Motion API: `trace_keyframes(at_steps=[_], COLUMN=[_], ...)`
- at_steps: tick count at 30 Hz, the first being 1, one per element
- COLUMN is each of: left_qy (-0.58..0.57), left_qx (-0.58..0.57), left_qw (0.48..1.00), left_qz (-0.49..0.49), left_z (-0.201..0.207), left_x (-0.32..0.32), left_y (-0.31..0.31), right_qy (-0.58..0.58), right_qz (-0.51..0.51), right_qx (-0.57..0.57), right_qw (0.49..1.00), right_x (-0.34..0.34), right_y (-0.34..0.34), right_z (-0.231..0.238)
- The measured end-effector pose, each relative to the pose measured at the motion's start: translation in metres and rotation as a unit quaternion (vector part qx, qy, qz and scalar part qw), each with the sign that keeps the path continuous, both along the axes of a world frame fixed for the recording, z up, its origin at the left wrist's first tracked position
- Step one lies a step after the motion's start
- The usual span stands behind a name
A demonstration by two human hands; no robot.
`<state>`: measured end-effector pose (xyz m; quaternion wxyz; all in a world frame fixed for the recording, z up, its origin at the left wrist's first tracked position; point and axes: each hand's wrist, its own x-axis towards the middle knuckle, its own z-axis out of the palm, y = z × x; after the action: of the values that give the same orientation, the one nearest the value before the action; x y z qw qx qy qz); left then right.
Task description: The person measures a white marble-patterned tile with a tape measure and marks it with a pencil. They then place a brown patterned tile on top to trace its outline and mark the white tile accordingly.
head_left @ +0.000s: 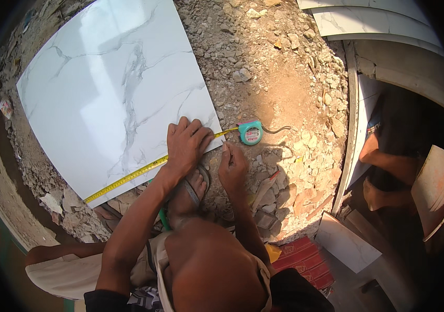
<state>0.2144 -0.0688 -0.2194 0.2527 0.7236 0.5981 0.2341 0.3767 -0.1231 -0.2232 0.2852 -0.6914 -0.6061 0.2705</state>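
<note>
A large white tile (102, 99) with grey marbling lies on the rubble. Along its near edge runs the yellow blade (128, 179) of a tape measure. Its teal case (251, 133), with a dark strap, rests on the ground just past the tile's right corner. My left hand (186, 145) is bent over the blade and holds it down against the tile. Close by that corner, my right hand (233, 167) is closed in a pinch, thumb and finger pointing at the tile's edge. Whatever small thing it pinches is too small to name.
Broken stone (295, 104) covers the ground. Stacked tiles (378, 23) stand at the far right. Another person's arm (388, 158) shows in shade at right, near a tile piece (347, 242) and a red box (305, 262). My sandalled foot (196, 190) is beside the tile.
</note>
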Motion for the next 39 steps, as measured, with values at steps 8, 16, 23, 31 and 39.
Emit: trace_keyframes(at_steps=[8,16,23,31,39], left_qy=[-0.026,-0.016,0.02,0.052,0.042], left_qx=[0.003,-0.013,-0.034,-0.04,-0.037], left_qw=[1.0,1.0,0.999,0.996,0.996], left_qz=[0.006,-0.001,-0.025,-0.061,-0.064], left_z=[-0.006,-0.001,0.003,0.003,0.0], left_x=[-0.001,-0.002,0.002,0.0,-0.002], left_y=[-0.002,0.0,0.008,0.017,0.017], right_qy=[0.035,-0.012,-0.027,-0.031,-0.042], right_qz=[-0.017,0.01,0.02,0.027,0.025], right_qx=[0.0,-0.014,0.015,0.056,0.03], right_qw=[0.999,1.0,0.999,0.998,0.998], right_x=[-0.004,-0.005,-0.004,-0.002,-0.001], right_y=[-0.008,-0.006,-0.006,-0.003,-0.003], right_z=[-0.005,0.001,-0.001,-0.004,-0.003])
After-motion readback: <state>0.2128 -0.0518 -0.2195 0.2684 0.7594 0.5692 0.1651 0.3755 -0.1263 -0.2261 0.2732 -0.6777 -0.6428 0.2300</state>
